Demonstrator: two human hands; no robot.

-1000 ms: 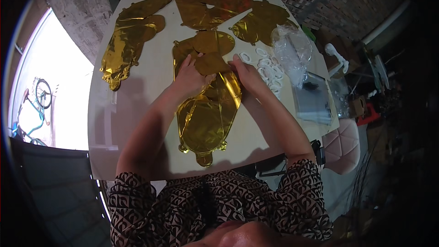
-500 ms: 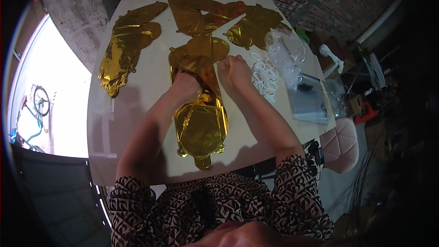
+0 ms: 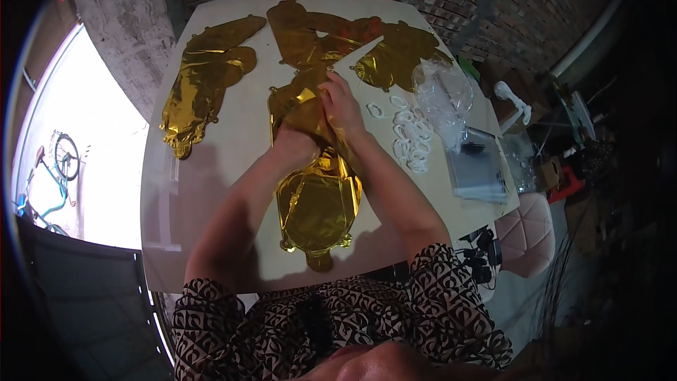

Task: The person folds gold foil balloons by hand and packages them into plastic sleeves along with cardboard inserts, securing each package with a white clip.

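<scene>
A flat gold foil balloon with small tabs along its edge lies lengthwise in front of me, its far part gathered and folded over. My left hand is closed on the foil at its middle, the fingertips hidden under the gold sheet. On the balloon's right edge, a bit farther away, is my right hand, its fingers bent over the foil and gripping the fold. A single white ring lies just right of that hand.
More flat gold balloons rest on the table: one at left, another at the back, a third at far right. White rings form a pile beside clear plastic wrapping and a stack of clear bags. A pink padded chair stands right.
My right hand has moved left from beside the balloon onto its edge, and the rounded right lobe is now folded inward. The left hand keeps its hold. The view has shifted slightly.
</scene>
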